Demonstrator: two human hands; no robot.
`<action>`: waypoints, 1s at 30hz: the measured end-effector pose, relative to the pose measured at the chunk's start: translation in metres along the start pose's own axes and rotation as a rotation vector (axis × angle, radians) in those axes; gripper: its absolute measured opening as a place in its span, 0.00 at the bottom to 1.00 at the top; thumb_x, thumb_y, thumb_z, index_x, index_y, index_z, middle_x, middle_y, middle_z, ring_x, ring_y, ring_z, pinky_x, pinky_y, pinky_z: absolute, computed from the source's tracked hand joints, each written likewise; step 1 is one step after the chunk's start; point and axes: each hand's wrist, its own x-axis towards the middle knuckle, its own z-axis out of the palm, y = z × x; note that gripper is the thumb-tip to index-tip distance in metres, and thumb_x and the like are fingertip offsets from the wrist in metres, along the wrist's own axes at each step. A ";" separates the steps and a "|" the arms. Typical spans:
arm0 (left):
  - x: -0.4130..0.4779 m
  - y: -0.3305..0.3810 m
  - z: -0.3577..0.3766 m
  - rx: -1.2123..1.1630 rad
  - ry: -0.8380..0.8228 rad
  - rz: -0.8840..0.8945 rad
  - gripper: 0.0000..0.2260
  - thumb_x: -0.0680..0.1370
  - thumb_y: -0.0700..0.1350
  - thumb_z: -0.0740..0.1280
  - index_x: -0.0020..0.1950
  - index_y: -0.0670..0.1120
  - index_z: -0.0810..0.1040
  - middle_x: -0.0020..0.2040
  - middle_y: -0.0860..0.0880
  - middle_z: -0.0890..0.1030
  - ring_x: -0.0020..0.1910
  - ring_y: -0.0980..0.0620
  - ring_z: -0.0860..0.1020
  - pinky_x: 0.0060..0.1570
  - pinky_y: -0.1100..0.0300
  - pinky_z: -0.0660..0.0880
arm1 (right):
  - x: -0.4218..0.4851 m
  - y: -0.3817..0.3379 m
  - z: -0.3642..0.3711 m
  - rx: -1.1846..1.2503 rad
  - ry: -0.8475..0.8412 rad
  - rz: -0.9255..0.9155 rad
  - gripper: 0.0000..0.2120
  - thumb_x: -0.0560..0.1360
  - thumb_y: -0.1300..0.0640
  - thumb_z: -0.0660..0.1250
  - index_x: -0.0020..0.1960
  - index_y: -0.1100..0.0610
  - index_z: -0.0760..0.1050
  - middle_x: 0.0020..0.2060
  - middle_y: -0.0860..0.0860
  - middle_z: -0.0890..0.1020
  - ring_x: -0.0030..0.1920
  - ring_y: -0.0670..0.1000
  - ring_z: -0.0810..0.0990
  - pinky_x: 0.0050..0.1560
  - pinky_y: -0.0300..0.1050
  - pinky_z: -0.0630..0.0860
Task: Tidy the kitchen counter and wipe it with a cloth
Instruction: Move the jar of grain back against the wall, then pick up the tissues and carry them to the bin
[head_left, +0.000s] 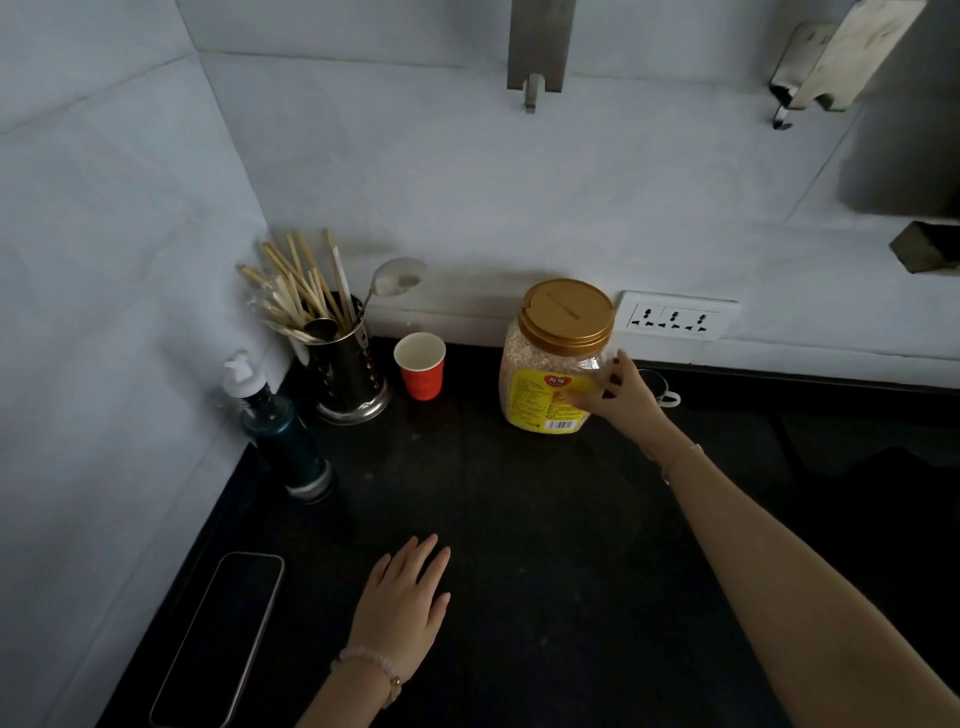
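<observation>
A clear plastic jar (545, 374) of oats with a gold lid and yellow label stands upright on the black counter (519, 519) near the back wall. My right hand (623, 395) grips its right side, fingers curled round the jar. My left hand (405, 597) rests flat on the counter near the front, fingers straight, holding nothing. No cloth is in view.
A red paper cup (421, 366) stands left of the jar. A steel holder (345, 374) with chopsticks and spoons fills the corner, with a dark pump bottle (283, 436) in front. A phone (223, 639) lies front left. A small glass cup (657, 387) sits behind my right hand, under wall sockets (675, 317).
</observation>
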 end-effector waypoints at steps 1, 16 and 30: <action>-0.002 0.001 -0.008 -0.007 -0.013 0.008 0.31 0.56 0.58 0.88 0.58 0.54 0.88 0.61 0.54 0.87 0.57 0.52 0.88 0.51 0.53 0.87 | -0.007 0.006 -0.001 -0.050 0.023 0.036 0.37 0.68 0.55 0.73 0.72 0.57 0.58 0.60 0.47 0.74 0.60 0.48 0.73 0.55 0.45 0.72; -0.006 0.004 -0.031 -0.199 -0.140 0.151 0.22 0.88 0.50 0.57 0.83 0.51 0.62 0.85 0.51 0.61 0.85 0.50 0.58 0.83 0.53 0.61 | -0.248 0.092 0.029 0.090 0.319 0.440 0.06 0.77 0.56 0.61 0.47 0.52 0.78 0.42 0.51 0.82 0.45 0.50 0.81 0.48 0.44 0.77; -0.145 0.179 0.049 -0.591 -0.438 0.580 0.09 0.86 0.41 0.63 0.61 0.49 0.82 0.49 0.53 0.85 0.49 0.55 0.81 0.42 0.78 0.72 | -0.564 0.228 0.100 0.516 0.743 0.966 0.08 0.76 0.62 0.61 0.40 0.60 0.75 0.32 0.54 0.78 0.30 0.51 0.74 0.30 0.38 0.66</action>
